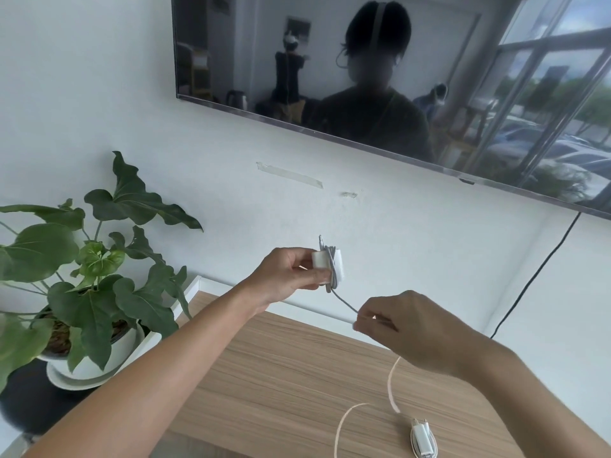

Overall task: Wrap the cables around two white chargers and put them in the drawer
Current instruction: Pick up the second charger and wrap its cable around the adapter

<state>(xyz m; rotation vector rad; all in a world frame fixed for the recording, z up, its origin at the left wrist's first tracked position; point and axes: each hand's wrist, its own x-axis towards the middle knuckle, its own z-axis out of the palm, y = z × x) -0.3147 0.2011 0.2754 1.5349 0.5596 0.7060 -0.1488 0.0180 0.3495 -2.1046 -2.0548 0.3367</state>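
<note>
Head view: charger (pixel 327 264) in left hand (pixel 284 276)

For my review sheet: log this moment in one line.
left hand: holds white charger | right hand: pinches grey cable | second white charger: on wooden tabletop

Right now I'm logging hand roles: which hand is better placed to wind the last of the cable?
Right hand: it pinches the cable's free end, while the left hand grips the charger.

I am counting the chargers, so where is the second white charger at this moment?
In the head view, the second charger lies on the wooden table at the bottom right, below the right hand, with its cable still loose.
</note>
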